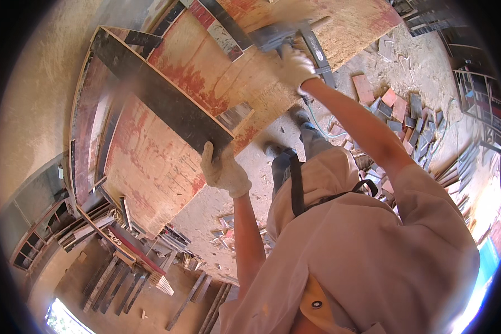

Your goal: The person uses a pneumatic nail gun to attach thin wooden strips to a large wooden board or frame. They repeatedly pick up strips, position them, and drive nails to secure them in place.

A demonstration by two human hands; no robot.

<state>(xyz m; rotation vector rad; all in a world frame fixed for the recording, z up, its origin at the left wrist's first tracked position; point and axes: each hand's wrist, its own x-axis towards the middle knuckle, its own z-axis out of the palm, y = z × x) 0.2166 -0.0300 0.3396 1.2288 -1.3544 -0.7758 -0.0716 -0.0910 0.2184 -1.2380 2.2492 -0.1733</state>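
Note:
A long dark board (161, 92) lies slantwise across the wooden worktable (145, 153), which is stained red. My gloved left hand (226, 172) grips its near end, the thumb on top and the other fingers partly hidden. Farther right, my gloved right hand (296, 69) is closed round the handle of a black nail gun (317, 53), held over the table. Motion blurs the tool's head, so I cannot tell whether it touches the wood. A thin green hose (324, 131) hangs below it. Between my hands lies a short grey wood offcut (235, 116).
Red and dark strips (217, 28) lie across the table's far part. Sawdust (359, 36) covers its right end. A heap of wood scraps (398, 108) is on the floor at right. Planks (117, 284) are stacked at lower left. My feet (275, 150) stand close to the table.

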